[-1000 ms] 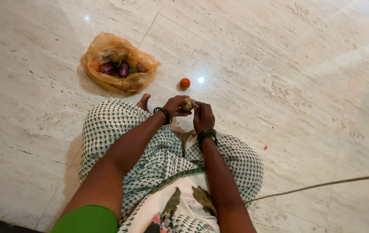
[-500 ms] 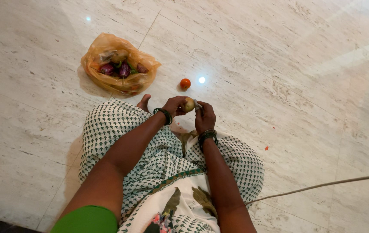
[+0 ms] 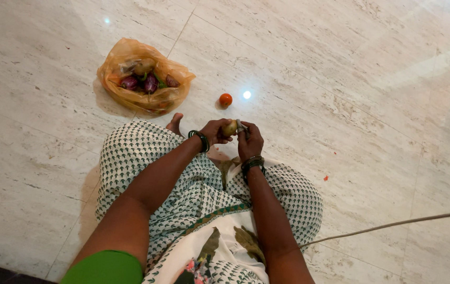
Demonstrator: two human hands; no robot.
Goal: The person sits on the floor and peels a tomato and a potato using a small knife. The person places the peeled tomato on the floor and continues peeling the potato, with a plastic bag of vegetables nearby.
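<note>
The left hand (image 3: 215, 131) is closed around a potato (image 3: 229, 128), and the right hand (image 3: 249, 142) grips what looks like a small peeler (image 3: 240, 125) against it.

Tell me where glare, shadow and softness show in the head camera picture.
Head view: a small bright lamp reflection glints on the polished floor beside the tomato; a broad pale sheen washes the upper right; the plastic bag casts a soft shadow to its left; the left hand, right hand and potato look small and soft.
</note>
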